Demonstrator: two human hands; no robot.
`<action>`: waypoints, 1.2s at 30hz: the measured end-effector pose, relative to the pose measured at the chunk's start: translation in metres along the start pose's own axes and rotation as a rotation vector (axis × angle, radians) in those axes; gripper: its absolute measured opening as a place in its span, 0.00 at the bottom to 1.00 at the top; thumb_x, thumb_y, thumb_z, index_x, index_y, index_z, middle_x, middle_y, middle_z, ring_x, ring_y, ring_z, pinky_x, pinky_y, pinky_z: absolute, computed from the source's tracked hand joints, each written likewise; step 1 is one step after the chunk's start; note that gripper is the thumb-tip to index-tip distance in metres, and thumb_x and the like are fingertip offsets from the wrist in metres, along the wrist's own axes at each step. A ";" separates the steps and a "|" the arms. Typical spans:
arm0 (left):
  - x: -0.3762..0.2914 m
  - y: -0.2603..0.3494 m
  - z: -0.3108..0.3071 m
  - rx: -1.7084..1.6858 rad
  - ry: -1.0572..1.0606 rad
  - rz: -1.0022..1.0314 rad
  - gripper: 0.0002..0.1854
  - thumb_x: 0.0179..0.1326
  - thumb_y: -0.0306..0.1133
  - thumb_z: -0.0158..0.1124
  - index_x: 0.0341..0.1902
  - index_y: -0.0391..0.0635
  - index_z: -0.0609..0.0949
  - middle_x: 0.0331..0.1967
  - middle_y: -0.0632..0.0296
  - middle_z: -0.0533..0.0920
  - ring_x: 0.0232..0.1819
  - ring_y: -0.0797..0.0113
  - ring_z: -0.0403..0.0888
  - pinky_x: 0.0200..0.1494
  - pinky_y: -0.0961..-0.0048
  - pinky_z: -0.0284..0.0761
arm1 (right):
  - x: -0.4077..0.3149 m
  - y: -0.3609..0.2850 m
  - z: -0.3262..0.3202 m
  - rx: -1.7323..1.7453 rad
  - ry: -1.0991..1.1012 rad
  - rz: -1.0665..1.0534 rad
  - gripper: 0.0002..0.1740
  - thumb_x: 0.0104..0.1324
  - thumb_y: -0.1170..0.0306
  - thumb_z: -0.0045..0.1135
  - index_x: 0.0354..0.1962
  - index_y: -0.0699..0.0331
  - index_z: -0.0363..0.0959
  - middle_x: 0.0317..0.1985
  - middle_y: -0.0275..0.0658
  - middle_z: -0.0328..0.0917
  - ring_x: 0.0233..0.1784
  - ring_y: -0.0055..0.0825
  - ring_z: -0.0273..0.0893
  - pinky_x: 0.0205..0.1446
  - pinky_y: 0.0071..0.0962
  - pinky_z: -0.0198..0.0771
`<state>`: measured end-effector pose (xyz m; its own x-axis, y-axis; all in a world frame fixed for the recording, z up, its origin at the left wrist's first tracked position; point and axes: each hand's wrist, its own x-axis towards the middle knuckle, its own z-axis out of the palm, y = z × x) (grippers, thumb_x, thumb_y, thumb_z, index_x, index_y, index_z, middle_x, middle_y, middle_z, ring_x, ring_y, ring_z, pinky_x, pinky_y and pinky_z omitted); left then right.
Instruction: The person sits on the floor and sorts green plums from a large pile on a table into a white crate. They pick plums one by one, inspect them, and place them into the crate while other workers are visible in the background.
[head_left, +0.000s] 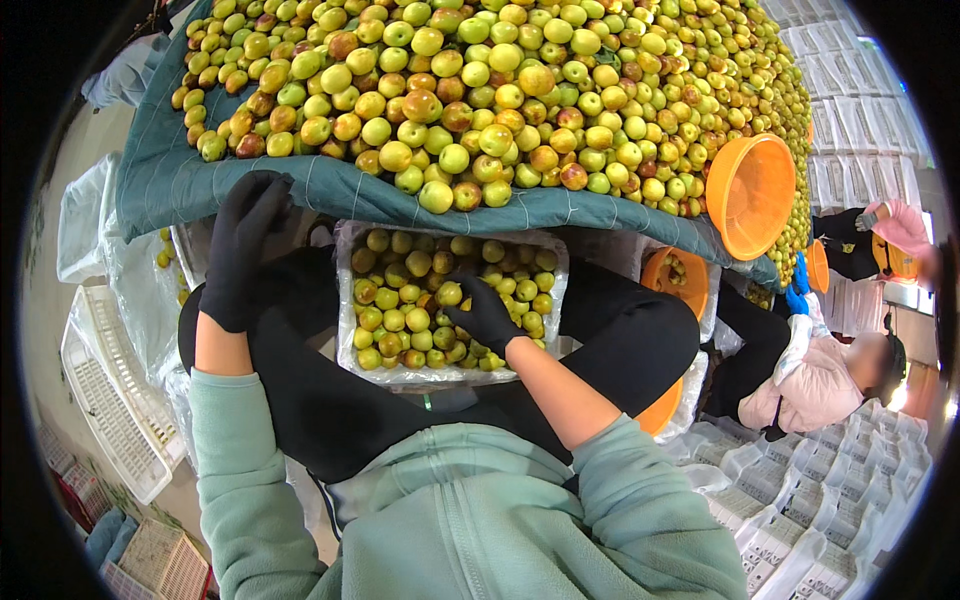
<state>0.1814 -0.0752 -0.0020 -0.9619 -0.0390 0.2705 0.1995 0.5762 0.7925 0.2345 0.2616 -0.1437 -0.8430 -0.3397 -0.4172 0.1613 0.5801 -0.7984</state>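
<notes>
A plastic-lined crate (564, 300) stands between my knees, filled with green and reddish-brown jujubes (417, 320). My right hand (480, 311), in a black glove, reaches into it with thumb and fingers around one jujube (449, 293). Ahead of me a large heap of jujubes (495, 97) lies on a blue-green quilted sheet (330, 184). My left hand (251, 225), also black-gloved, is at the sheet's near edge, left of the crate, its fingers curled. Whether it pinches the cloth or holds a fruit is hidden.
An orange plastic basket (750, 196) leans on the heap's right edge. Another orange basket (679, 281) with a few jujubes is beside my right knee. A co-worker (806, 367) sits to the right. White crates (120, 397) lie left; lined crates (810, 480) fill the lower right.
</notes>
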 end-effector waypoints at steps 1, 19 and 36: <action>0.000 0.001 -0.001 -0.160 -0.032 -0.090 0.13 0.64 0.35 0.57 0.46 0.39 0.78 0.36 0.64 0.76 0.37 0.76 0.72 0.42 0.80 0.69 | -0.003 -0.004 0.001 -0.004 -0.061 0.011 0.33 0.56 0.66 0.64 0.58 0.63 0.64 0.54 0.43 0.72 0.56 0.32 0.72 0.58 0.31 0.67; -0.082 0.040 0.124 0.046 -0.746 -0.058 0.22 0.51 0.32 0.66 0.52 0.50 0.75 0.43 0.51 0.75 0.44 0.47 0.76 0.46 0.60 0.74 | -0.023 -0.055 -0.025 0.662 -0.510 0.534 0.20 0.66 0.55 0.51 0.46 0.61 0.75 0.42 0.33 0.74 0.42 0.17 0.71 0.37 0.21 0.69; 0.091 -0.033 0.041 0.074 0.336 0.003 0.31 0.54 0.27 0.67 0.62 0.44 0.68 0.60 0.45 0.62 0.48 0.56 0.76 0.51 0.67 0.75 | 0.072 -0.117 -0.113 -0.211 0.401 -0.078 0.38 0.54 0.62 0.62 0.59 0.70 0.58 0.52 0.54 0.70 0.53 0.43 0.73 0.57 0.37 0.68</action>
<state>0.0799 -0.0642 -0.0263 -0.8435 -0.2971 0.4475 0.1764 0.6336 0.7532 0.0973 0.2529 -0.0311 -0.9872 -0.0990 -0.1254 0.0166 0.7166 -0.6972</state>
